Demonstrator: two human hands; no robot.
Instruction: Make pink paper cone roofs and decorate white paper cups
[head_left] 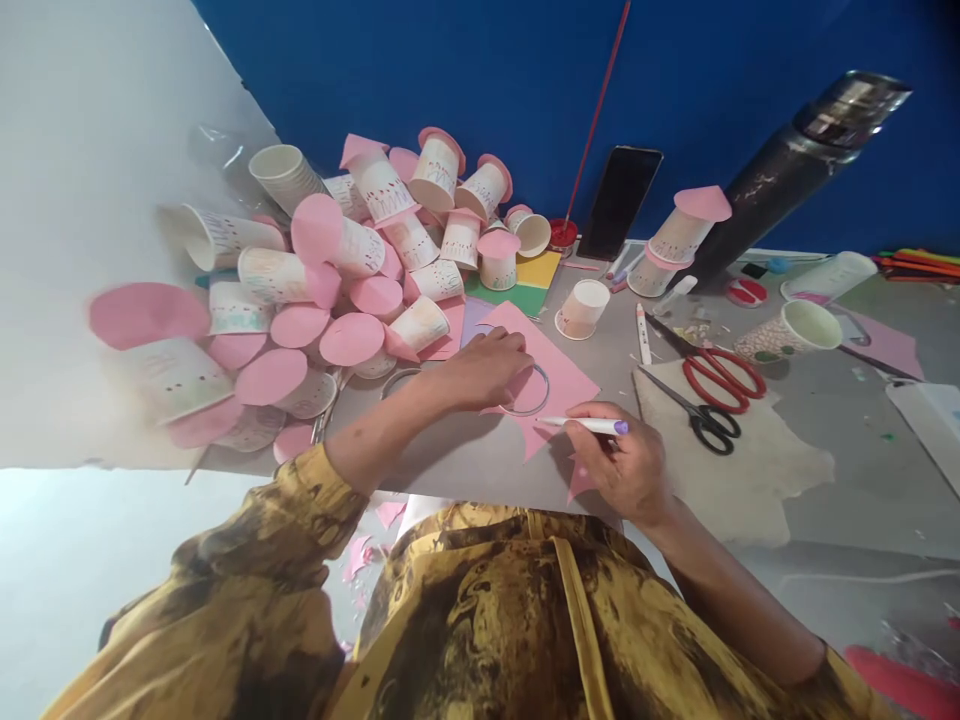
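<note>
A pink paper sheet [559,375] lies on the grey table [825,470] in front of me. On it rests a thin metal ring [541,392]. My left hand [484,365] presses down on the ring's left side with fingers curled over it. My right hand [626,462] grips a white pen with a purple cap [589,425], its tip pointing left toward the ring's lower edge.
A heap of paper cups with pink paper discs [337,270] fills the left. Red-handled scissors [720,372] and black-handled scissors [701,418] lie to the right, with a loose cup [583,307], a phone [619,200], a dark flask [795,165] and markers behind.
</note>
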